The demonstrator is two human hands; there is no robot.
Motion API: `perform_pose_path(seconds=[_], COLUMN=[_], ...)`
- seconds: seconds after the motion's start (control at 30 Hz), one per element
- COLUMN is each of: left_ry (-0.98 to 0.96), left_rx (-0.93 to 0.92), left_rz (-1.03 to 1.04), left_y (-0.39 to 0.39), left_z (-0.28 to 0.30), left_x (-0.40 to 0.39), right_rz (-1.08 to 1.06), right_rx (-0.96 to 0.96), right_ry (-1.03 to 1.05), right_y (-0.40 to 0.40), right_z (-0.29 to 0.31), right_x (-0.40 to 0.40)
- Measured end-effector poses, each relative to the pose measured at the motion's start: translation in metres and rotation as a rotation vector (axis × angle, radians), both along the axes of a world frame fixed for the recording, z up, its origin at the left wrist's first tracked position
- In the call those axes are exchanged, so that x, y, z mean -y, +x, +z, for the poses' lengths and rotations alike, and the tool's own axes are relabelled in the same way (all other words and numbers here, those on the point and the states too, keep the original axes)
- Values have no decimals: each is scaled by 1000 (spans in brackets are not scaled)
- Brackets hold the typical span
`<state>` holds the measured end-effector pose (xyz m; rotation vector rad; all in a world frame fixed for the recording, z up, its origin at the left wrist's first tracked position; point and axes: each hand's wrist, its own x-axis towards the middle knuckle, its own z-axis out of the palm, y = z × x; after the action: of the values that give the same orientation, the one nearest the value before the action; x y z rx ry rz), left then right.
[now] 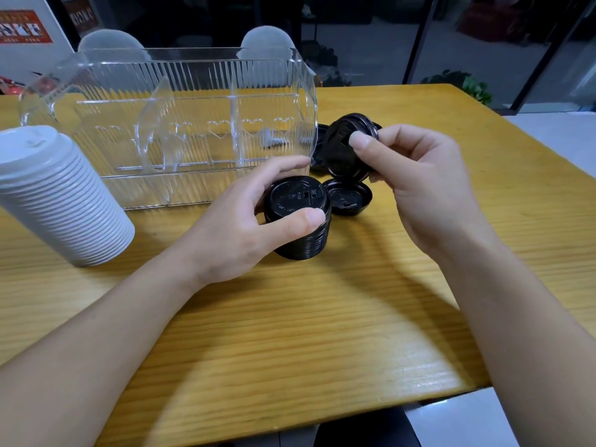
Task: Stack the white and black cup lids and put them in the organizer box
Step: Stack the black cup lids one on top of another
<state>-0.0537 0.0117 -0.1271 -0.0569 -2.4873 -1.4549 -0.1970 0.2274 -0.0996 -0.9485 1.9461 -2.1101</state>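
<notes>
Wood-grain yellow bench carries everything; positions are noted relative to the short stack of black plastic cup lids standing near its middle.

Nearest: left hand grips that black stack, thumb across its near side and fingers curled round the far side, steadying it upright on the bench.

Right of the stack and slightly above it: right hand pinches a single black plastic lid between thumb and fingers, lid tilted on edge, clear of the stack.

Just behind-right of the stack: one loose black lid lies flat on the bench. At least one more black lid shows beyond it, partly hidden by the held lid and the box wall; count uncertain.

Well left of the stack: tall leaning column of white plastic lids, already nested, resting on the bench.

Behind the stack: clear ribbed plastic organizer box with dividers; no lids visible inside it.

Step in hand (judgement): stacking black lids; white set appears complete. Boxing not yet begun.

Next move calls for: turning the held lid flat, same way up as the stack top, centring it over the stack and pressing it to nest while the left hand holds the stack still. Remaining loose lids follow.
</notes>
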Motion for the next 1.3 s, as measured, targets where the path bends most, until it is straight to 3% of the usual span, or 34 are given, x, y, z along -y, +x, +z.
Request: perform_pose_path(seconds=[0.27,0.47,0.8,1.0,1.3], left_ry=[31,-56,-12,72,15], left_rx=[-175,-294,-333,-330,-299], left_rz=[-14,15,35,61,53], left_y=[0,-1,-1,-1,-1], left_z=[2,3,5,5,6], left_x=[-4,-3,-5,-2,2], right_rz=[207,301,357,300,287], right_rx=[80,117,193,106,-65], right_ry=[-99,-136,-159,-97,38], right_y=[3,9,14,17,15], right_z=[-3,-3,-1,1,0], right_x=[3,7,11,10,4])
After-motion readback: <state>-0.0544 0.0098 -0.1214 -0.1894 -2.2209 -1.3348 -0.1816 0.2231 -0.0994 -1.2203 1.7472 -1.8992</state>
